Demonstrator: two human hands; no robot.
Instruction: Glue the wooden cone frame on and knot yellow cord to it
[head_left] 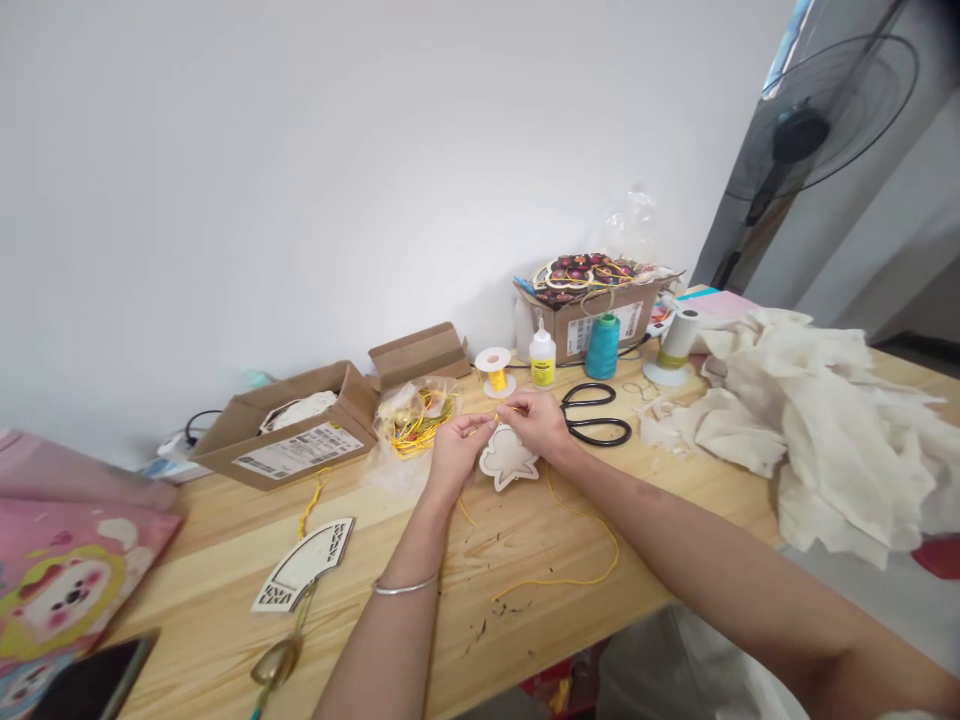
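Note:
Between my two hands hangs a pale, cloud-shaped pendant (508, 458) with a pointed lower edge and a darker inner outline. My left hand (459, 450) pinches yellow cord at the pendant's top left. Fingers of my right hand (536, 420) are closed on the cord at its top. A loose length of yellow cord (600, 560) curves over the table to the right, and a short end shows at the left. Black-handled scissors (600, 430) lie just right of my right hand, their blades hidden behind it.
On the table (540, 640) are a fan-shaped ornament (304, 568), a bag of yellow cords (416, 420), a yellow spool (495, 375), a glue bottle (542, 360) and teal thread (602, 347). Cardboard boxes (300, 455) stand along the wall. Cream cloth (825, 430) is heaped at right.

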